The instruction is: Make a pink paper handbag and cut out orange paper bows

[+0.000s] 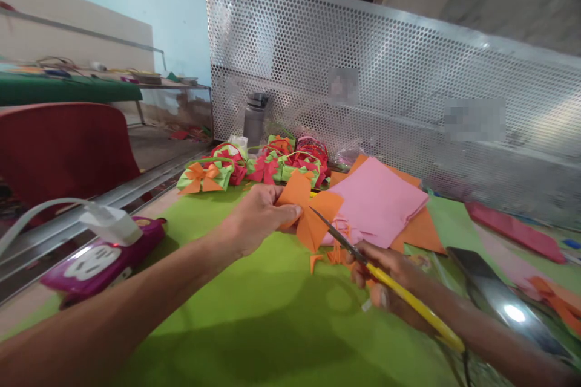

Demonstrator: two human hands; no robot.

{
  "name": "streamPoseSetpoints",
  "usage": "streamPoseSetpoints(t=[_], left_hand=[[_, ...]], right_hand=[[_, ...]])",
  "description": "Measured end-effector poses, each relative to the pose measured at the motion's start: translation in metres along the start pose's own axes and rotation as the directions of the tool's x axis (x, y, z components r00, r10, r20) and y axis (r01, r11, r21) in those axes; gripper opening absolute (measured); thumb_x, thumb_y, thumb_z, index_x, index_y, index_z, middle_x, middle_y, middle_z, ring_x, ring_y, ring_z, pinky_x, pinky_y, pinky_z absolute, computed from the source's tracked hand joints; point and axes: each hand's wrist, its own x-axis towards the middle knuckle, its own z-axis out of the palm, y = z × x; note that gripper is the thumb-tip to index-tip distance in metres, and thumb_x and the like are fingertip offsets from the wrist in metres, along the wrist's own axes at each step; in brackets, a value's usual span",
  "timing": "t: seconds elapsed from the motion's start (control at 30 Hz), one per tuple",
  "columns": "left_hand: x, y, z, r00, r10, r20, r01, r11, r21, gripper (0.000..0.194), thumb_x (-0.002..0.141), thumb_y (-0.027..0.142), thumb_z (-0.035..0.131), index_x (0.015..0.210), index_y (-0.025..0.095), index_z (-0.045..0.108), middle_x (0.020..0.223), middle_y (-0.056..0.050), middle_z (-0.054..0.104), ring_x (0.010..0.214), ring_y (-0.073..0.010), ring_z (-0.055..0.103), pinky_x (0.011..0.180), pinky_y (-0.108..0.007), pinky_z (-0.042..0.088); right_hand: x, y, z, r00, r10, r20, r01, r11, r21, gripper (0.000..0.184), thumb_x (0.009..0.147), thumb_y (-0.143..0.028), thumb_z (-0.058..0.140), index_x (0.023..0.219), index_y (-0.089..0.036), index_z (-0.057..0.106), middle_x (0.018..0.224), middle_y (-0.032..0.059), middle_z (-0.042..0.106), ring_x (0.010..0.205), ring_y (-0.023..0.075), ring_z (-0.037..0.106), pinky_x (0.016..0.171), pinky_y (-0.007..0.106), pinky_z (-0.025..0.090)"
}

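Note:
My left hand [261, 221] pinches an orange paper cutout [311, 236] with wide, petal-like lobes between thumb and fingers. In my right hand [385, 272] is a pair of scissors [394, 287] with dark blades and long yellow handles. Their tips point up and left, close beside the cutout's right lobe; whether they touch it I cannot tell. Small orange paper scraps [316, 262] and thin orange strips [336, 253] lie under the cutout. Behind it rests a stack of pink paper sheets [379, 193] on top of orange paper [424, 233].
Green paper [254, 326] covers the table. Several small paper baskets with bows [206, 176] and a grey bottle [255, 118] stand behind. A purple power strip [95, 269] with a white charger [111, 225] lies left, a lit phone [492, 290] right. A perforated metal panel [290, 30] closes the back.

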Motion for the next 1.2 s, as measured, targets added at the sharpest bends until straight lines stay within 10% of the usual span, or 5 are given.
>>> streamPoseSetpoints(t=[1.2], left_hand=[[0.001,-0.003,0.002,0.998,0.001,-0.062,0.001,1.0,0.025,0.015,0.059,0.018,0.065,0.07,0.007,0.065,0.063,-0.004,0.065,0.054,-0.0108,0.056,0.054,-0.023,0.045]], right_hand=[[0.002,-0.022,-0.007,0.987,-0.16,-0.006,0.135,0.852,-0.506,0.039,0.081,-0.051,0.041,0.085,-0.016,0.058,0.069,0.0053,0.061,0.059,0.0186,0.054,0.052,0.026,0.042]])
